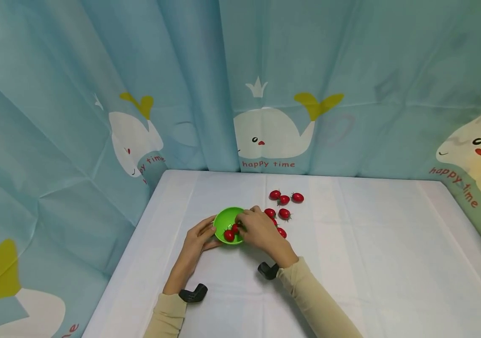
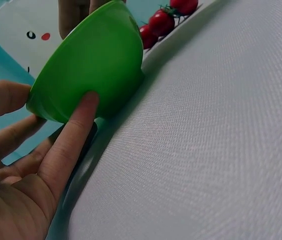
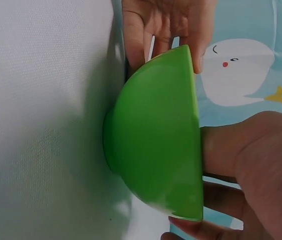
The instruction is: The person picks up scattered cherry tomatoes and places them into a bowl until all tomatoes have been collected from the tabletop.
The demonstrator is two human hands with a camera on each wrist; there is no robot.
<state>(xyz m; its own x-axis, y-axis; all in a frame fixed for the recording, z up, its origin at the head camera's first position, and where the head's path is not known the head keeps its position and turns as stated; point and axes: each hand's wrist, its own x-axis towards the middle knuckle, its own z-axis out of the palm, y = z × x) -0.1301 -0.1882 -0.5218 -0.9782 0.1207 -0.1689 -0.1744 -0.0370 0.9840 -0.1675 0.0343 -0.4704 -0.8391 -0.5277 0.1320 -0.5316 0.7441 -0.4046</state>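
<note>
Probably light, slick, easily bruised cherry tomatoes (image 1: 284, 214); pinch gently round the middle | two show in one green bowl (image 1: 223, 218), by the fingertips of the right hand (image 1: 262, 230); seven outside, past its knuckles | right fingers inside bowl; no telling whether they pinch anything | left hand (image 1: 197, 239) fingers clamped on bowl's rim and wall

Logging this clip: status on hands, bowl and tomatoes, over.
Left hand grips green bowl. Right hand reaches into it, grip hidden. Two tomatoes visible in bowl, more on table. No obstruction seen.
</note>
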